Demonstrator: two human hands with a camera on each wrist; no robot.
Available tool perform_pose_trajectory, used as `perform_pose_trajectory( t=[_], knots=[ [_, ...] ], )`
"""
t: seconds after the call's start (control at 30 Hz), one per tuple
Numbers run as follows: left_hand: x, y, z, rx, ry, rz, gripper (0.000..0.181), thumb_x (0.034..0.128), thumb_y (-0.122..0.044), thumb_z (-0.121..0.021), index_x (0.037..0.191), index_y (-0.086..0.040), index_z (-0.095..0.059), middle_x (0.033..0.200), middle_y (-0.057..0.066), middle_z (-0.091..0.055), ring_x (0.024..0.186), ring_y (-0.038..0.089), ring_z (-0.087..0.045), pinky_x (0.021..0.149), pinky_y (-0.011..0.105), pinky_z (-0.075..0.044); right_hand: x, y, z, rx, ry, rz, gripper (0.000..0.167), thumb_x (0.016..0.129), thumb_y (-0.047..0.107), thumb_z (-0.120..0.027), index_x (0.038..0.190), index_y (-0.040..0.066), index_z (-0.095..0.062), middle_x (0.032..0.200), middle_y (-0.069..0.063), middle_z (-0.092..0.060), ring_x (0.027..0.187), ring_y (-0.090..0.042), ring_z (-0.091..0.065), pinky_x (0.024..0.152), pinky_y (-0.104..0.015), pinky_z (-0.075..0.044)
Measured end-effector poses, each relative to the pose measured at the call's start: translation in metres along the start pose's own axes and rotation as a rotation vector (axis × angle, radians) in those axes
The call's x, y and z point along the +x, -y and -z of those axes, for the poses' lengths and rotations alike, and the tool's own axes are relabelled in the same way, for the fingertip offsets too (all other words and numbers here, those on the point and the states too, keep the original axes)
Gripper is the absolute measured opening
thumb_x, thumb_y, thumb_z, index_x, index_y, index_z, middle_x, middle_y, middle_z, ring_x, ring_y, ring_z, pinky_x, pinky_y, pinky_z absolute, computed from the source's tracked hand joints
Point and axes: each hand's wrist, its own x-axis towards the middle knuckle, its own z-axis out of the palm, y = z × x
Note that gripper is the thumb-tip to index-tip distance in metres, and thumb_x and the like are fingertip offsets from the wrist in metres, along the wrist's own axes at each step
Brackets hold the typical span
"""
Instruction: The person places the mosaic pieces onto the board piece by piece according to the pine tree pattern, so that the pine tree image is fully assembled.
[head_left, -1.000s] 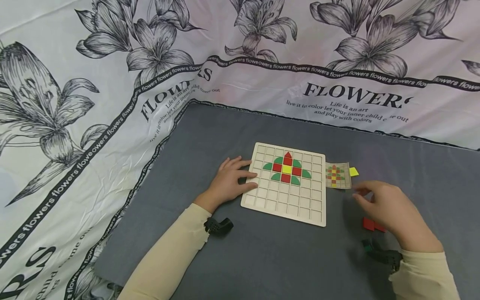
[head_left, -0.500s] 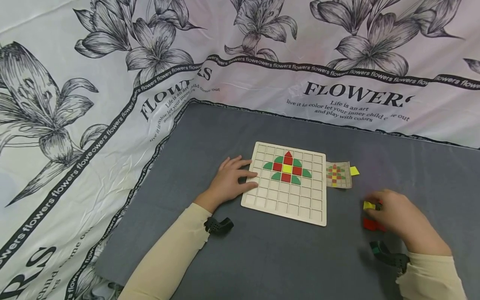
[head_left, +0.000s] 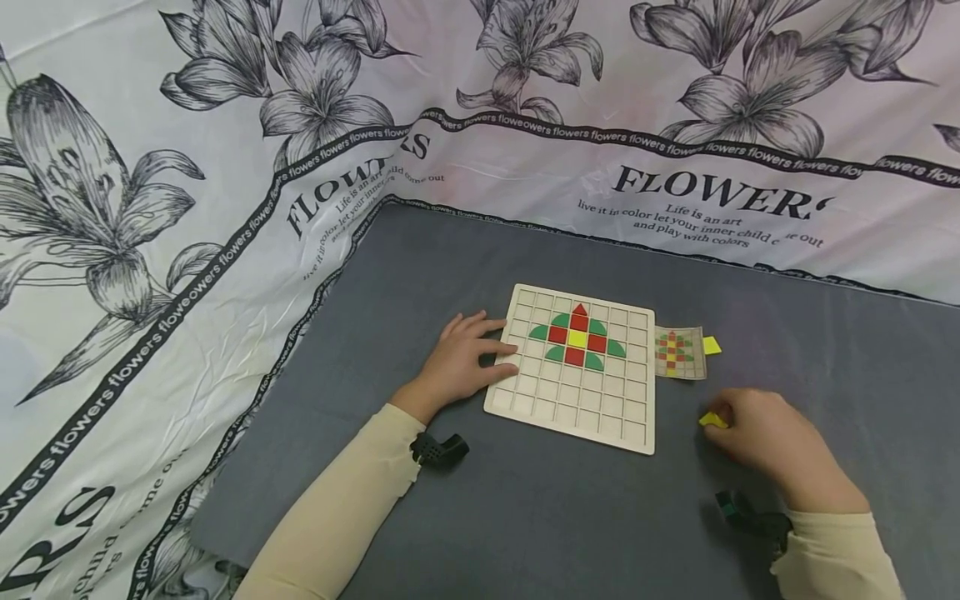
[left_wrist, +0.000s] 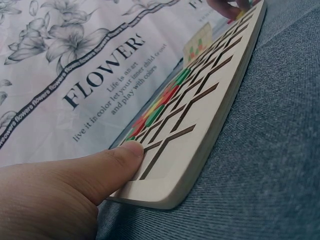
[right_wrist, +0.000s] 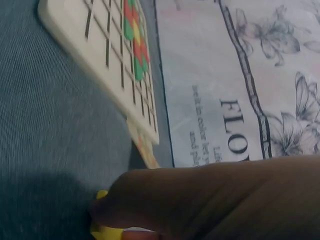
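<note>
A pale wooden grid board (head_left: 562, 400) lies on the grey cloth, with red, green and yellow tiles set in its upper half. My left hand (head_left: 465, 358) rests at its left edge, fingers spread; in the left wrist view the thumb (left_wrist: 115, 167) lies on the board's face. Right of the board, my right hand (head_left: 772, 442) pinches a yellow tile (head_left: 712, 420) between thumb and fingers, low over the cloth. The right wrist view shows the yellow tile (right_wrist: 106, 232) beneath the thumb. The loose red tiles are out of sight in the head view.
A small pattern card (head_left: 679, 353) with a printed grid figure touches the board's right side. Beyond it lies another yellow tile (head_left: 712, 345). White flower-printed fabric (head_left: 525, 167) borders the grey cloth (head_left: 435, 275) at the back and left.
My right hand went right and down to the loose tiles, took hold of a yellow tile, then came back left with it. The red tiles went out of sight. My left hand stayed put.
</note>
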Motion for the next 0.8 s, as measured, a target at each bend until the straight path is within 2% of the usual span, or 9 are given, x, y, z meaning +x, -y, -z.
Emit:
perform_pose_trajectory(
  t=[0.17, 0.33, 0.5, 0.63, 0.8],
  knots=[
    [0.001, 0.000, -0.002, -0.005, 0.005, 0.002, 0.043, 0.0949, -0.049, -0.077, 0.129, -0.024, -0.078, 0.159, 0.005, -0.052, 0.158, 0.032, -0.031, 0.132, 0.056, -0.010, -0.001, 0.018, 0.002, 0.011, -0.009, 0.043, 0.021, 0.085, 0.014, -0.080, 0.099, -0.001, -0.077, 0.084, -0.004, -0.069, 0.073, -0.016, -0.059, 0.063, -0.038, -0.050],
    [0.000, 0.001, -0.001, -0.001, 0.008, 0.012, 0.042, 0.0947, -0.049, -0.077, 0.129, -0.024, -0.078, 0.160, 0.004, -0.051, 0.158, 0.031, -0.030, 0.132, 0.055, -0.010, 0.004, 0.043, 0.002, 0.036, -0.028, 0.084, 0.017, 0.085, 0.014, -0.080, 0.097, 0.003, -0.077, 0.089, -0.006, -0.073, 0.072, -0.015, -0.059, 0.060, -0.035, -0.050],
    [0.000, 0.000, 0.000, 0.003, 0.019, 0.017, 0.043, 0.0950, -0.049, -0.076, 0.130, -0.024, -0.078, 0.160, 0.004, -0.051, 0.158, 0.031, -0.030, 0.133, 0.054, -0.010, 0.018, 0.068, -0.006, 0.041, -0.065, 0.170, 0.017, 0.084, 0.012, -0.081, 0.098, 0.003, -0.078, 0.091, -0.006, -0.074, 0.073, -0.018, -0.061, 0.060, -0.035, -0.052],
    [0.000, 0.001, -0.001, 0.005, 0.018, 0.017, 0.043, 0.0952, -0.049, -0.076, 0.130, -0.024, -0.078, 0.160, 0.004, -0.051, 0.158, 0.031, -0.030, 0.133, 0.054, -0.010, 0.032, 0.085, -0.015, 0.027, -0.095, 0.246, 0.017, 0.085, 0.011, -0.081, 0.099, 0.003, -0.079, 0.094, -0.007, -0.075, 0.082, -0.022, -0.067, 0.069, -0.042, -0.059],
    [0.001, -0.001, -0.001, -0.003, 0.008, 0.006, 0.042, 0.0947, -0.048, -0.077, 0.129, -0.024, -0.079, 0.159, 0.004, -0.052, 0.158, 0.032, -0.031, 0.132, 0.055, -0.011, 0.048, 0.103, -0.025, 0.022, -0.127, 0.318, 0.018, 0.087, 0.011, -0.080, 0.104, 0.006, -0.080, 0.099, -0.007, -0.077, 0.089, -0.025, -0.070, 0.073, -0.045, -0.060]
  ],
)
